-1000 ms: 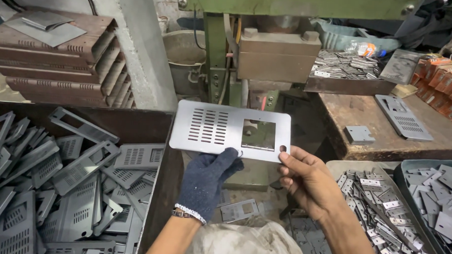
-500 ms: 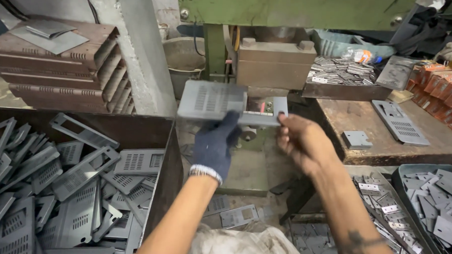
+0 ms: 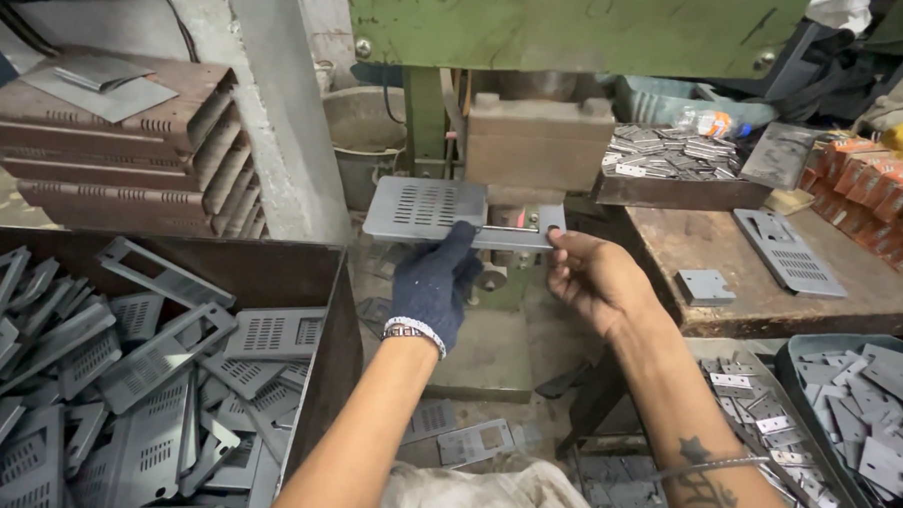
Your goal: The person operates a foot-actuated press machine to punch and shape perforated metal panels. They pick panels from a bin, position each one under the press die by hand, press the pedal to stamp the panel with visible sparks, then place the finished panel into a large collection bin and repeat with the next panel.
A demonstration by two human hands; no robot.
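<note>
A grey perforated metal plate [image 3: 423, 209] with slotted vents lies flat under the die block [image 3: 538, 140] of a green press [image 3: 579, 28]. My left hand [image 3: 435, 284], in a dark blue glove, grips the plate's near edge at its middle. My bare right hand [image 3: 596, 279] holds the plate's right end with fingers on its edge. Part of the plate is hidden beneath the block.
A bin [image 3: 339, 310] at left holds several similar vented plates. A wooden bench [image 3: 770, 295] at right carries one vented plate [image 3: 790, 252] and a small square piece [image 3: 706, 286]. Trays of small metal parts [image 3: 866, 419] sit lower right. Brown stacked panels [image 3: 125, 142] stand back left.
Both hands have carried the plate forward from in front of me and laid it flat under the press block. My head has moved closer.
</note>
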